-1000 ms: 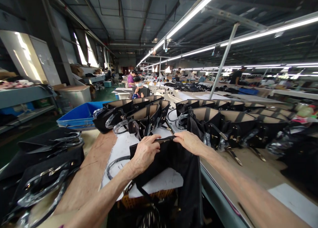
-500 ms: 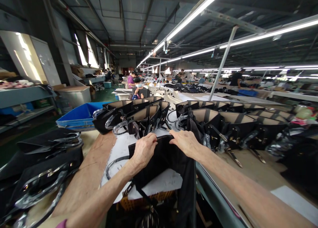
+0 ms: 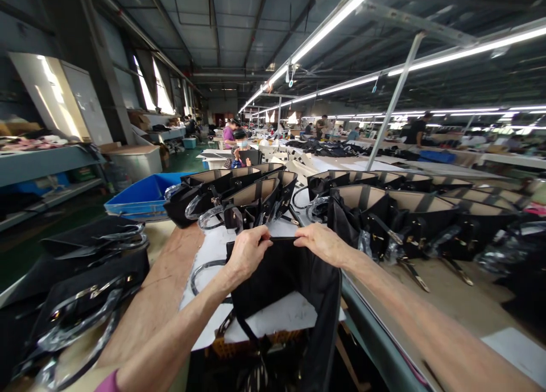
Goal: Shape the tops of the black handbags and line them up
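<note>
Under these long white tube lights (image 3: 334, 24), a black fabric bag (image 3: 273, 278) is at the near end of the brown wooden counter (image 3: 170, 278), left hand (image 3: 249, 251) and right hand (image 3: 323, 244) each pinched closed on its rim; pulling evenly should keep that straight.

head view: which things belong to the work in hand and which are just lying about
In hand:
- black bag, top edge pinched by the left hand and right hand
- probably the open bags beyond, which look similar

Apparently just lying about, as neither hand touches them:
- blue bin
- orange crate
</note>
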A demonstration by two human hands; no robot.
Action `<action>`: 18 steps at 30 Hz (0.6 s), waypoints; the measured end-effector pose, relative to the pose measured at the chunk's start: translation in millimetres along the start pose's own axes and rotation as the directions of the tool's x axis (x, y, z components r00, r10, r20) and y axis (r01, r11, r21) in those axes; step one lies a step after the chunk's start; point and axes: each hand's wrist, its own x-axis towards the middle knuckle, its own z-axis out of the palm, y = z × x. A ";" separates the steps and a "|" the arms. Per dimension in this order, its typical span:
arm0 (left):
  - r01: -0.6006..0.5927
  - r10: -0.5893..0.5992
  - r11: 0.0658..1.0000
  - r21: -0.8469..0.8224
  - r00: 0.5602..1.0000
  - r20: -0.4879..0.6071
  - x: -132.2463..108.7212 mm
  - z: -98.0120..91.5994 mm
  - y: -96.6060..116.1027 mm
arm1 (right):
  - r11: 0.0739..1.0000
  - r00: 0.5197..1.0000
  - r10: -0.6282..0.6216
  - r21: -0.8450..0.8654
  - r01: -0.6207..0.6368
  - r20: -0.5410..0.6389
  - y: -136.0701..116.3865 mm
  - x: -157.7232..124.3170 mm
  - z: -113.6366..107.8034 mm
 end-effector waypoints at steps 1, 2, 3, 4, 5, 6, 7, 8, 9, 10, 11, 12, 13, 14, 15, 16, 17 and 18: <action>0.010 -0.010 1.000 -0.016 1.000 -0.008 0.1 -0.3 0.8 | 1.000 1.000 -0.002 0.007 0.002 0.000 0.8 0.6 0.3; 0.020 -0.020 0.999 -0.035 1.000 -0.016 0.2 -0.7 1.7 | 1.000 1.000 -0.003 0.009 0.003 0.002 1.6 1.1 0.7; 0.030 -0.031 0.998 -0.059 0.999 -0.020 0.4 -1.3 2.7 | 1.000 1.000 -0.003 0.007 0.003 0.004 2.5 1.4 0.9; 0.039 -0.040 0.996 -0.085 0.999 -0.018 0.8 -1.9 3.6 | 1.000 1.000 -0.002 0.001 0.002 0.006 3.4 1.6 1.1; 0.047 -0.049 0.993 -0.109 0.999 -0.009 1.2 -2.5 4.7 | 1.000 1.000 0.002 -0.009 -0.001 0.008 4.1 1.7 1.3; 0.056 -0.056 0.990 -0.127 0.998 0.004 1.6 -3.0 5.8 | 1.000 1.000 0.006 -0.025 -0.005 0.009 4.5 1.6 1.4; 0.066 -0.064 0.988 -0.140 0.998 0.016 1.9 -3.2 6.9 | 0.999 1.000 0.008 -0.047 -0.008 0.009 4.3 1.6 1.7; 0.076 -0.073 0.986 -0.145 0.997 0.025 1.9 -3.2 8.3 | 0.997 1.000 0.012 -0.079 -0.011 0.003 3.4 1.5 2.1; 0.086 -0.083 0.986 -0.145 0.996 0.027 1.6 -2.8 9.8 | 0.992 1.000 0.017 -0.122 -0.017 -0.006 1.4 1.7 2.7; 0.096 -0.094 0.985 -0.143 0.995 0.024 1.2 -2.1 11.4 | 0.985 1.000 0.021 -0.171 -0.023 -0.014 -1.5 2.0 3.5; 0.106 -0.105 0.985 -0.139 0.994 0.018 0.6 -1.3 13.2 | 0.975 0.999 0.026 -0.218 -0.030 -0.021 -5.4 2.6 4.4; 0.115 -0.114 0.984 -0.134 0.993 0.012 -0.1 -0.7 15.0 | 0.965 0.999 0.030 -0.258 -0.034 -0.021 -9.9 3.4 5.4; 0.121 -0.121 0.985 -0.126 0.993 0.006 -0.7 -0.6 16.7 | 0.958 0.999 0.033 -0.286 -0.035 -0.013 -14.6 4.4 6.4; 0.125 -0.126 0.985 -0.117 0.992 0.002 -1.4 -1.2 18.3 | 0.953 0.999 0.036 -0.300 -0.034 0.001 -19.1 5.4 7.1; 0.125 -0.125 0.986 -0.106 0.992 0.003 -2.1 -2.9 19.4 | 0.952 0.999 0.037 -0.304 -0.030 0.017 -22.8 6.3 7.5; 0.121 -0.120 0.989 -0.089 0.993 0.010 -2.8 -5.9 19.9 | 0.953 0.999 0.035 -0.301 -0.025 0.029 -25.5 6.9 7.6; 0.117 -0.116 0.992 -0.057 0.993 0.025 -3.8 -10.1 19.6 | 0.956 0.999 0.029 -0.294 -0.018 0.035 -26.8 7.1 7.4; 0.114 -0.114 0.993 -0.007 0.993 0.044 -5.1 -15.4 18.4 | 0.959 0.999 0.019 -0.284 -0.009 0.034 -26.6 6.9 6.8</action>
